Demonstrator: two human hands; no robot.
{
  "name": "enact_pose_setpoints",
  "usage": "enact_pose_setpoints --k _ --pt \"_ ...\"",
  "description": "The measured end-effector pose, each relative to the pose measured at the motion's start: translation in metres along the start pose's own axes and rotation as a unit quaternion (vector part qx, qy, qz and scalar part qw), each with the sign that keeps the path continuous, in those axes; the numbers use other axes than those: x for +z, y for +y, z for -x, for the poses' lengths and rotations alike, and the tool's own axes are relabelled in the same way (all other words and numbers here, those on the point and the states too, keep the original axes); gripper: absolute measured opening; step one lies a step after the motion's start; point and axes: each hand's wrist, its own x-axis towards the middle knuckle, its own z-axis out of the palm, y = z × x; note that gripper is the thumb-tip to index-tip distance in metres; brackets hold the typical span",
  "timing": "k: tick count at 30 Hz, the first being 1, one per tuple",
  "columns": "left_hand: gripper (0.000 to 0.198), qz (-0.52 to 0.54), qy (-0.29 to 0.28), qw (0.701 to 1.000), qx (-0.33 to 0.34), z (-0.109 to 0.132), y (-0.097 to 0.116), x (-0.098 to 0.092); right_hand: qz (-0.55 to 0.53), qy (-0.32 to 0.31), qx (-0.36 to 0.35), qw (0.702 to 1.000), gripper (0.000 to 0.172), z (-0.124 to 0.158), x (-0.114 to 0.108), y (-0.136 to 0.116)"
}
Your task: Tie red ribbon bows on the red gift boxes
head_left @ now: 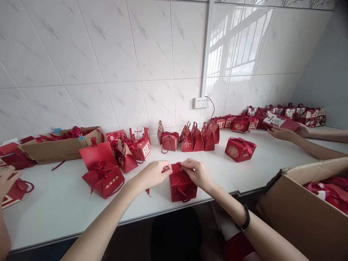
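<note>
A red gift box (182,190) with a twisted cord handle stands upright near the table's front edge. Over its top left corner, my left hand (156,173) is closed in a pinch on a dark red ribbon (176,165). A loose ribbon end (148,192) shows below that hand. My right hand (198,173) pinches the ribbon at the box's top from the other side, its fingers touching the box. The fingertips partly cover the ribbon, so its knot or loop cannot be made out. Left of my hands sits a red box with a raised flap and bow (104,177).
Several finished-looking triangular boxes (187,139) stand at the back. A bow-tied box (239,149) sits right of centre. Cardboard cartons with ribbons stand left (54,150) and front right (304,206). Other people's hands handle boxes at the left (8,179) and right (282,133).
</note>
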Motion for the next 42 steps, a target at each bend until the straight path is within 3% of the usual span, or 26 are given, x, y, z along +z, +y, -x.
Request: enact_pose_setpoints --k 3,7,11,15,19,26,36,42 --pt "0.018 0.006 -0.02 1.0 -0.007 -0.006 0.007 -0.003 0.007 0.027 0.051 0.998 0.01 -0.003 0.0 0.001" --pt "0.016 -0.017 -0.027 0.998 0.048 -0.018 0.014 -0.003 -0.009 0.019 0.102 0.995 0.027 -0.005 0.002 0.002" --pt "0.02 -0.072 -0.042 0.991 0.1 -0.03 0.02 -0.002 -0.009 -0.007 0.096 0.995 0.014 -0.007 0.003 0.001" --pt "0.019 -0.048 -0.014 0.991 0.124 -0.036 0.018 0.0 -0.01 -0.009 0.086 0.996 0.016 -0.006 0.003 0.001" --pt "0.01 0.022 0.034 0.993 0.109 -0.038 0.003 0.012 -0.031 -0.014 0.08 0.996 0.019 -0.005 0.003 0.004" --pt "0.017 0.109 0.108 0.986 0.068 -0.038 -0.023 0.039 -0.053 0.006 0.071 0.996 0.011 -0.005 0.003 0.01" --pt "0.018 0.121 0.018 0.99 0.071 -0.024 -0.018 0.036 -0.049 0.04 0.065 0.996 0.012 -0.003 0.005 0.015" --pt "0.028 0.193 0.014 0.981 0.019 -0.022 -0.021 0.04 -0.039 0.027 0.06 0.997 0.012 -0.004 0.003 0.015"
